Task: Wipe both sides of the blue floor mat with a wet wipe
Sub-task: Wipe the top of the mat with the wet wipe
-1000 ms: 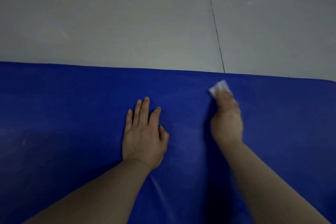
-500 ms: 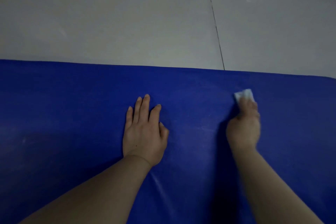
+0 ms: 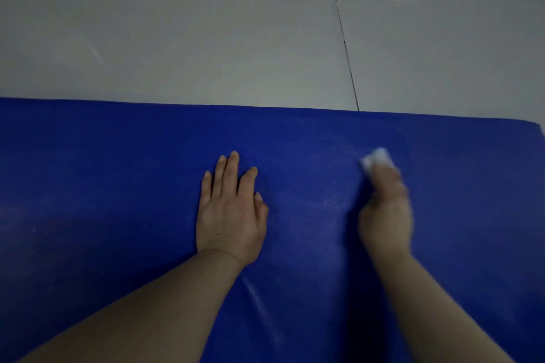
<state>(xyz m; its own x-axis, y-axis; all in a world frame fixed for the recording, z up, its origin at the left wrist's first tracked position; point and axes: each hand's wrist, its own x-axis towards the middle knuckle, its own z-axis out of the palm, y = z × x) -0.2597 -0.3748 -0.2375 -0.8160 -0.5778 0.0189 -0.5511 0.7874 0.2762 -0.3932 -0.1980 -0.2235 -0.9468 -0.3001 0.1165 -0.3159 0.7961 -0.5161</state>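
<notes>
- Blue floor mat (image 3: 118, 186): spread flat on the floor, long axis running left to right across the view, far edge straight, right far corner just visible at the frame's right border.
- Left hand (image 3: 230, 215): palm down, fingers straight and together, pressed flat on the mat near the centre; holding nothing, apparently bracing the mat against sliding.
- Right hand (image 3: 386, 215): motion-blurred, fingers extended forward over the wet wipe (image 3: 377, 160); wipe pinned between fingertips and mat. Exact finger curl not resolvable through the blur; read as grasping the wipe.
- Wet wipe: small white folded pad, protruding beyond the fingertips, on the mat surface, near the far edge but short of it.
- Key relation: wipe to the right of the bracing hand, well apart from it; unwiped-looking mat extending further right toward the corner and widely to the left. Right hand nearer to the right corner.
- Judged step: wiping the upper face; reverse side not yet reached, so task likely under halfway.
- Mat surface: matte, faint pale streaks near the left forearm and between the hands.
- Floor (image 3: 206, 38): large pale grey tiles with dark grout lines beyond the far edge; dim lighting.
</notes>
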